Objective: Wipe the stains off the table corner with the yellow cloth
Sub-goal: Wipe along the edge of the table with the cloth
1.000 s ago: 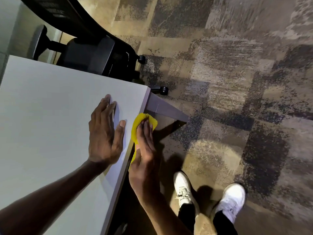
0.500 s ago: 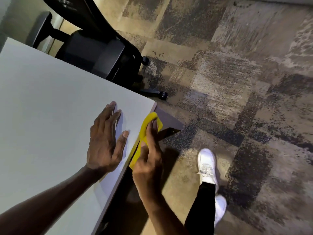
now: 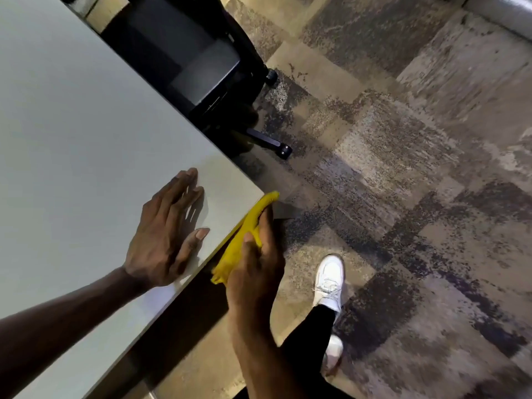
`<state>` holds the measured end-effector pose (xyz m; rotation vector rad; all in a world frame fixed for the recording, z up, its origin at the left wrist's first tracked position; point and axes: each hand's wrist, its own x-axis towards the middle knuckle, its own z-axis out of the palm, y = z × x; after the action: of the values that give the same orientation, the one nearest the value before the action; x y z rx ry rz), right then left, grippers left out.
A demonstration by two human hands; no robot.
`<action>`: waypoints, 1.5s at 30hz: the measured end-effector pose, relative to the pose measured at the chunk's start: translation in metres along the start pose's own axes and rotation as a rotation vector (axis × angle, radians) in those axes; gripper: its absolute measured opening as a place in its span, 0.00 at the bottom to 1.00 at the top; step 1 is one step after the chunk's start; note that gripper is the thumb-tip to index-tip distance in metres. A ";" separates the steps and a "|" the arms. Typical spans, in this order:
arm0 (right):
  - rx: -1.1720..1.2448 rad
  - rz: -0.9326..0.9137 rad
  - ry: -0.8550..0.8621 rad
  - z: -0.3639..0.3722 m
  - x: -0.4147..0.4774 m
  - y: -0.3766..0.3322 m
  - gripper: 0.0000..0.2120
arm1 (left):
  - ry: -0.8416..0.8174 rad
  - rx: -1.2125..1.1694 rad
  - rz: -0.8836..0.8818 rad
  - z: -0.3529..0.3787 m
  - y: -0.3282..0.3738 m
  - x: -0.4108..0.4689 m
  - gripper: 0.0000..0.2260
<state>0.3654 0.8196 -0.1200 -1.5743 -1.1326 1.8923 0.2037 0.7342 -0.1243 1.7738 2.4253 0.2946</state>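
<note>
A pale grey table fills the left of the head view, its corner pointing right near the centre. My left hand lies flat on the tabletop just inside that corner, fingers spread, holding nothing. My right hand presses a folded yellow cloth against the table's side edge, right below the corner. The cloth's tip reaches the corner itself. No stains show on the visible tabletop.
A black office chair on castors stands close behind the table's far edge. Patterned brown and grey carpet covers the floor to the right. My white shoes stand near the table's edge. A grey wall base crosses the top right.
The cloth and my right hand have slid along the table's edge up to the corner. My left hand stays flat on the top. My feet have shifted and the view has swung.
</note>
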 end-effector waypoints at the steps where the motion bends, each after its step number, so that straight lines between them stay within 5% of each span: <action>1: -0.043 -0.003 -0.026 -0.005 -0.004 0.004 0.24 | -0.007 -0.001 -0.007 0.000 -0.001 0.001 0.31; 10: 0.078 0.156 -0.193 -0.100 0.070 -0.003 0.18 | -0.014 0.029 0.026 -0.003 0.003 0.007 0.30; 17: -0.194 -0.020 -0.476 -0.123 0.151 -0.034 0.24 | -0.116 0.062 -0.025 -0.017 0.017 0.012 0.28; 21: -0.261 -0.149 -0.712 -0.123 0.177 -0.048 0.24 | -0.047 -0.002 -0.355 -0.021 0.064 0.028 0.22; 28: -0.317 -0.204 -0.847 -0.122 0.196 -0.060 0.24 | 0.296 -0.229 -0.964 0.022 0.140 0.056 0.31; 32: -0.250 -0.178 -0.979 -0.113 0.185 -0.066 0.27 | 0.485 -0.071 -1.217 0.033 0.144 0.068 0.29; 36: -0.348 -0.341 -0.958 -0.096 0.165 -0.059 0.22 | 0.479 0.086 -1.339 0.042 0.132 0.072 0.31; 39: -0.261 -0.313 -0.935 -0.080 0.150 -0.051 0.40 | 0.441 0.184 -1.317 0.050 0.127 0.070 0.28; 40: -0.252 -0.263 -0.913 -0.079 0.144 -0.050 0.35 | 0.439 0.194 -1.318 0.052 0.127 0.069 0.28; 41: -0.267 -0.284 -0.923 -0.080 0.140 -0.049 0.19 | 0.437 0.195 -1.322 0.053 0.126 0.070 0.28; 45: -0.407 -0.384 -0.927 -0.105 0.134 -0.060 0.27 | 0.413 0.196 -1.324 0.055 0.125 0.068 0.30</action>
<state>0.4200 0.9882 -0.1542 -0.4734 -2.1120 2.2258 0.3108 0.8407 -0.1482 -0.1789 3.3253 0.2567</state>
